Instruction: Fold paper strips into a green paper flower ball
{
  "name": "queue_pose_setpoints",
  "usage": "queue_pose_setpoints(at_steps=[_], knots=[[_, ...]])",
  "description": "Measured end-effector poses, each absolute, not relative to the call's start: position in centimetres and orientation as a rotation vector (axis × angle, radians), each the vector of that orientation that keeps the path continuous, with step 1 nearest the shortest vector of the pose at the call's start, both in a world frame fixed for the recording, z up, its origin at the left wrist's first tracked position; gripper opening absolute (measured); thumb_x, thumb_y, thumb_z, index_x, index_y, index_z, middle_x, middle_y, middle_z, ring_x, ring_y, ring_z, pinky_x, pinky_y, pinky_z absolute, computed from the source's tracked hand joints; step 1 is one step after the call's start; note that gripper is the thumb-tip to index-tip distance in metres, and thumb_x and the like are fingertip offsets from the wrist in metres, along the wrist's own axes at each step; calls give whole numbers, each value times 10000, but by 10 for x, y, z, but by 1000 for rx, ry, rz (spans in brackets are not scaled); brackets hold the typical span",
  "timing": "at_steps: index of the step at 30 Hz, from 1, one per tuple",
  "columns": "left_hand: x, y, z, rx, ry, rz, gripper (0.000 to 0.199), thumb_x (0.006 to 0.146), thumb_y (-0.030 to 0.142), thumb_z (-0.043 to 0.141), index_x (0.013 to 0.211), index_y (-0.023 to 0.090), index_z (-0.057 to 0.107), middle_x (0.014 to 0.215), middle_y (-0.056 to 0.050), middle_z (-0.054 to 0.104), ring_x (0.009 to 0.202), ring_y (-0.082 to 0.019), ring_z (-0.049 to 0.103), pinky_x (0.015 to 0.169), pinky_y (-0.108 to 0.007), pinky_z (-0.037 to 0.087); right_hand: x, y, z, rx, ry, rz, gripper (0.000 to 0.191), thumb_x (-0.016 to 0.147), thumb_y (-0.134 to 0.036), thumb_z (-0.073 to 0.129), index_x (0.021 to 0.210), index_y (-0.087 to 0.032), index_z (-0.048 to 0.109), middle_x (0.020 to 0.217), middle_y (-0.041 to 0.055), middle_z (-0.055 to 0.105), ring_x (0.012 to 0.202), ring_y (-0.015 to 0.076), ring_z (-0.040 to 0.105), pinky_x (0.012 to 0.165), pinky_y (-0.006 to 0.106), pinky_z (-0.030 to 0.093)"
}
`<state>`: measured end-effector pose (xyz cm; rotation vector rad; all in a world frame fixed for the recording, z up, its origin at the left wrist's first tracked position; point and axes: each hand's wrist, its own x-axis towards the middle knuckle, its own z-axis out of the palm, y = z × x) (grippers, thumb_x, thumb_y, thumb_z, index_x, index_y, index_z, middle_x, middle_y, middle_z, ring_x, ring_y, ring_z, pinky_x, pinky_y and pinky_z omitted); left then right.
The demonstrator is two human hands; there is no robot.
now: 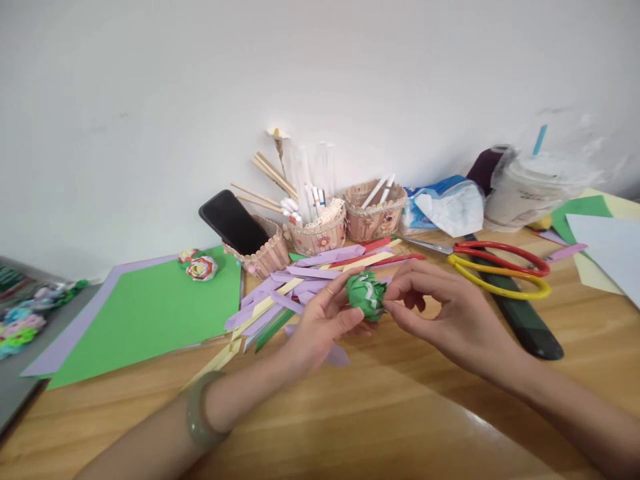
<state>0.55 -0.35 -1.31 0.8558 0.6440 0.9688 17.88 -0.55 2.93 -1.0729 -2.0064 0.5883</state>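
A small green folded-paper ball (367, 295) with white zigzag marks is held above the wooden table (320, 427). My left hand (327, 320) grips it from the left, thumb in front and fingers behind. My right hand (440, 310) pinches its right edge between thumb and forefinger, with the other fingers curled. Under and behind my left hand lies a loose pile of folded paper strips (270, 300) in purple, yellow, green and red.
Scissors (500, 267) with red and yellow handles lie over a dark flat tool (525, 327) on the right. Behind stand baskets (320, 237), a phone (234, 221), tissues (450, 203) and a drink cup (525, 193). Green paper (155, 313) with paper balls (201, 267) is left.
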Motion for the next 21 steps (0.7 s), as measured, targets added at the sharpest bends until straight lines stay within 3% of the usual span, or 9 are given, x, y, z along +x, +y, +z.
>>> queue_pose_setpoints(at_steps=[6, 11, 16, 21], knots=[[3, -3, -12, 889, 633, 954, 575, 682, 294, 698, 1222, 341, 505, 1015, -11, 625, 721, -111, 597, 649, -235, 484, 179, -4, 31, -1122, -2001, 652, 133, 782, -151, 521, 685, -180, 607, 687, 20, 589, 584, 118, 496, 491, 231, 410], [3, -2, -17, 988, 651, 969, 539, 716, 303, 666, 1225, 355, 497, 1210, -10, 558, 974, -177, 555, 714, -242, 478, 181, -5, 32, -1115, -2000, 712, 119, 777, -161, 533, 719, -184, 634, 727, 24, 610, 582, 115, 504, 492, 228, 418], [2, -3, -20, 1040, 655, 970, 565, 719, 305, 664, 1247, 359, 471, 1215, -9, 563, 981, -177, 551, 712, -237, 486, 181, -4, 33, -1155, -1963, 874, 127, 776, -193, 539, 689, -178, 631, 674, 9, 595, 531, 100, 479, 467, 215, 396], [3, -3, -22, 1090, 653, 966, 583, 715, 305, 668, 1261, 326, 465, 1272, -30, 531, 1038, -197, 533, 765, -255, 478, 179, -4, 34, -1179, -1997, 794, 141, 745, -143, 527, 625, -172, 596, 618, -1, 562, 520, 97, 470, 466, 208, 387]])
